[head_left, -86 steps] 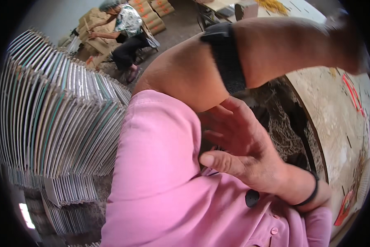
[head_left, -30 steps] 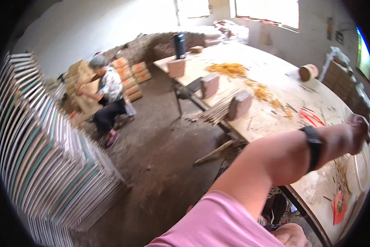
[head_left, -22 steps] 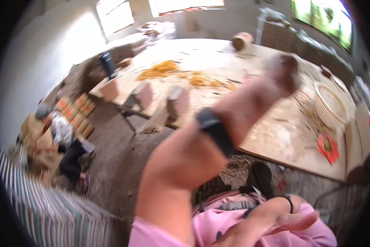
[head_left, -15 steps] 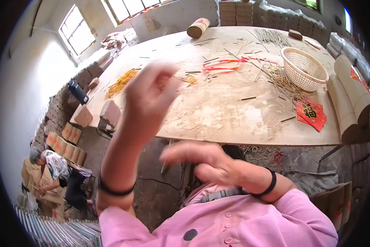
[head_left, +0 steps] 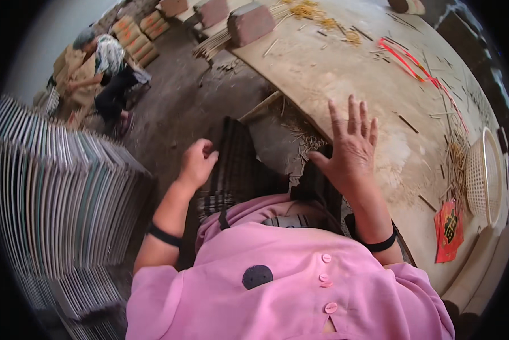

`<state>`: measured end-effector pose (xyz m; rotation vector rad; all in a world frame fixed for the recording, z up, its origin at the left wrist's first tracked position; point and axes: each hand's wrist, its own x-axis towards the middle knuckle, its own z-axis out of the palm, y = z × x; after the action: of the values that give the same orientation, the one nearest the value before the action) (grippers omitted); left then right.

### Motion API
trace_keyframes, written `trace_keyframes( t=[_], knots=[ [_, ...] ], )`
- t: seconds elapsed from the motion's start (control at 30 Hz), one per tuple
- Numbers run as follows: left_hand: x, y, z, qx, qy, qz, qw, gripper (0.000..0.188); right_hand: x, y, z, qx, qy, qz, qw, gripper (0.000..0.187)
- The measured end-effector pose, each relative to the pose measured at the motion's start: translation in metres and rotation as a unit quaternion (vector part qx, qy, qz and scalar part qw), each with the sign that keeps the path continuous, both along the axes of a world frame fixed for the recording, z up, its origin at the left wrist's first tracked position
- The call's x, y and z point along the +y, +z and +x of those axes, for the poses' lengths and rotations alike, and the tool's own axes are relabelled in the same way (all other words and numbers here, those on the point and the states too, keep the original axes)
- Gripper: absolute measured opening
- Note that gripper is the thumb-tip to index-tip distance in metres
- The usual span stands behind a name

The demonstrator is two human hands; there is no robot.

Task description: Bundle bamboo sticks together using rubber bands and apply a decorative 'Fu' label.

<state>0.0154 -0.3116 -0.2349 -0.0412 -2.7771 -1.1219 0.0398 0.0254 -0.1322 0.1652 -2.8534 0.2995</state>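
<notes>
Right hand [head_left: 349, 150]: raised flat over the near edge of the counter [head_left: 345, 73], back toward the camera, fingers [head_left: 353, 116] spread and straight, holding nothing; whether the palm touches the boards cannot be told; black band at the wrist.
Left hand [head_left: 197, 164]: loosely curled, fingers bent inward and close together, nothing visible in the grasp; it hangs above the dark checked cloth [head_left: 237, 170] over the lap, left of the counter; black band on the forearm.
Counter: wide, pale, dusty wooden surface, running from near right to far centre; scattered with thin sticks and straw.
Red paper card [head_left: 448, 229]: rectangular, with a dark printed figure, lying at the near right edge of the counter, well right of the right hand.
Woven basket [head_left: 484, 175]: pale, round, just beyond the red card at the right rim.
Red strips [head_left: 413, 62]: thin, lying on the far right part of the counter.
Brick-like blocks [head_left: 249, 22]: reddish brown, at the far left edge of the counter.
Stacked frames [head_left: 56, 204]: grey-green, upright in dense rows, filling the left.
Cartons [head_left: 138, 31]: orange-brown, piled far left on the floor, beside a seated person [head_left: 104, 73].
</notes>
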Motion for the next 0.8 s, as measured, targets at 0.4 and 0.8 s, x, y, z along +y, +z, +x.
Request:
trace_keyframes(
  t=[0.4,0.8],
  knots=[
    [-0.132,-0.096,-0.022,0.004,0.096,-0.241,0.966,0.037,-0.01,-0.002,0.006,0.009,-0.075,0.038,0.996,0.084],
    [-0.151,-0.203,-0.06,-0.027,0.028,-0.256,0.966,0.036,-0.055,0.036,-0.054,-0.06,-0.083,0.153,0.983,0.085]
  ],
)
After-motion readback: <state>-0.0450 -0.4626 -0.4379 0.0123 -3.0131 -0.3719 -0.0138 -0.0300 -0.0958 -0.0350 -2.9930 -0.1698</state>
